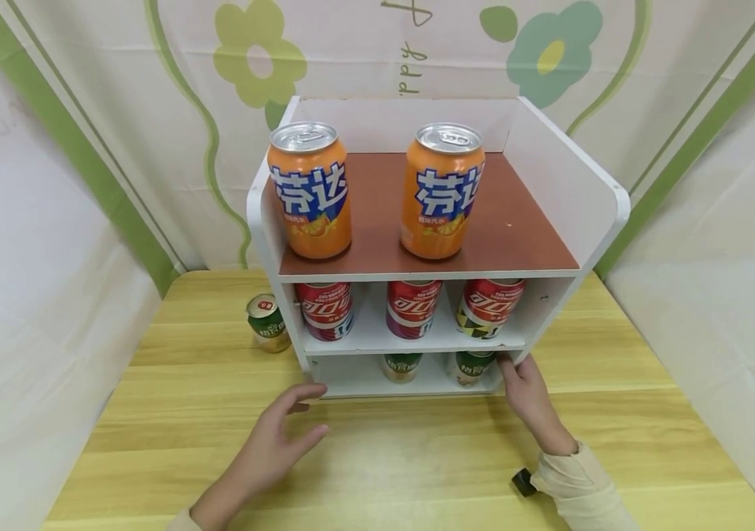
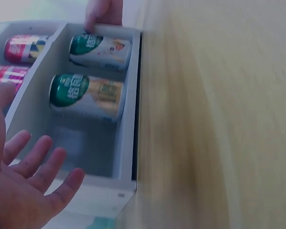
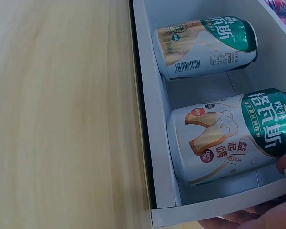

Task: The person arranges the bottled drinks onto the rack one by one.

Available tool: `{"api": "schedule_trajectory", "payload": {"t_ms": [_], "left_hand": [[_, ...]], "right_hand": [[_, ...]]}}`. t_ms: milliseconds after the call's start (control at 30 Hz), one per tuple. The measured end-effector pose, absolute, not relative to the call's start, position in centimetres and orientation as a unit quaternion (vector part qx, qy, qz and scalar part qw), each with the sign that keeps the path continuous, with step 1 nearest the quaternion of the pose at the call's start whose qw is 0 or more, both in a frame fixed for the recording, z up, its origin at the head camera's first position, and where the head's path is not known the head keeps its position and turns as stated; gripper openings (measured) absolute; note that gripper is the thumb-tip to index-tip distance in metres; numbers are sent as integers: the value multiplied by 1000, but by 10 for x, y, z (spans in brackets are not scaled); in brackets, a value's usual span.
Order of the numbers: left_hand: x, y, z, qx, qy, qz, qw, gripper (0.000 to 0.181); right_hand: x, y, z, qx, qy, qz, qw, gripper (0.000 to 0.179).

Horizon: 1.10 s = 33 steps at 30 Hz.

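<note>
A small white shelf rack (image 1: 417, 349) with a brown top board stands on the table. My right hand (image 1: 529, 394) grips its right side panel low down, the thumb inside beside a green-and-white drink can (image 3: 233, 138) and the fingers outside. A second such can (image 3: 205, 47) stands to its left on the bottom tier. My left hand (image 1: 271, 446) hangs before the rack's lower left corner, fingers spread and holding nothing. In the left wrist view, the left part of the bottom tier is bare beside the fingers (image 2: 64, 191).
Two orange soda cans (image 1: 442, 195) stand on the top board. Three red cola cans (image 1: 411, 310) fill the middle tier. Left of the rack, another green can (image 1: 268, 324) stands on the wooden table (image 1: 172, 383). A small black object (image 1: 523, 482) lies near the right sleeve.
</note>
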<state>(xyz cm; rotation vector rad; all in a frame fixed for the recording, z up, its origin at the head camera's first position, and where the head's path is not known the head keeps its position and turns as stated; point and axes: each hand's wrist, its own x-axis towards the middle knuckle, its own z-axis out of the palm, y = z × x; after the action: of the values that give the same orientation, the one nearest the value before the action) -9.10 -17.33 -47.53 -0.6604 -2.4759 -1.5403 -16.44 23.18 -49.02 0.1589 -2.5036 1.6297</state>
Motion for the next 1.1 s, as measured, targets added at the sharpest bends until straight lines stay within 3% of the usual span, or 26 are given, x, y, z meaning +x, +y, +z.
{"api": "schedule_trajectory", "payload": {"t_ms": [667, 833, 1100], "left_hand": [[-110, -212, -476, -106, -808, -559, 152, 43], [-121, -220, -481, -73, -810, -565, 140, 50], [-142, -226, -486, 12, -804, -582, 119, 77]], "right_hand": [[-164, 232, -492, 49, -835, 544, 70, 52], [-163, 232, -492, 46, -835, 543, 71, 51], [-164, 231, -490, 58, -833, 544, 85, 50]]}}
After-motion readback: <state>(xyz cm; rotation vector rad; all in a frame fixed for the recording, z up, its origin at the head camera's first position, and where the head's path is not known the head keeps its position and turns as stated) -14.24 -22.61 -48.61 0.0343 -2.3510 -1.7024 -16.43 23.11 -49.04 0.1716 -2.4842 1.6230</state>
